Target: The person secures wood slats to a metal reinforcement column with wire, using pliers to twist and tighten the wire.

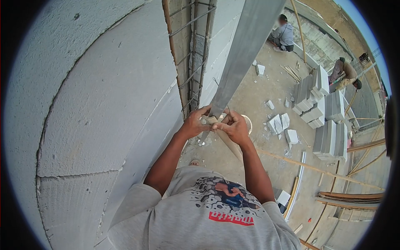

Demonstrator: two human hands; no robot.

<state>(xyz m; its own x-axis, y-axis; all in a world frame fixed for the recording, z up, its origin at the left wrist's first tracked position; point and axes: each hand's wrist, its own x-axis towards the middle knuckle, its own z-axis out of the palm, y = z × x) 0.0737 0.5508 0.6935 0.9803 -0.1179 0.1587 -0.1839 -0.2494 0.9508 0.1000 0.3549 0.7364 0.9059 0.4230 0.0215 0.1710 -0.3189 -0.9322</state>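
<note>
A long flat grey metal bar slants down from the top of the view to my hands. My left hand grips its lower end from the wall side, fingers curled. My right hand meets it from the other side, fingers pinched at the same spot on the bar. A thin wire runs beside the bar just above my hands; whether my fingers hold it I cannot tell. My grey printed shirt fills the bottom of the view.
A white block wall stands close on the left, with a rebar cage at its end. On the concrete floor lie broken blocks, stacked white blocks and timber poles. Two other people crouch farther off.
</note>
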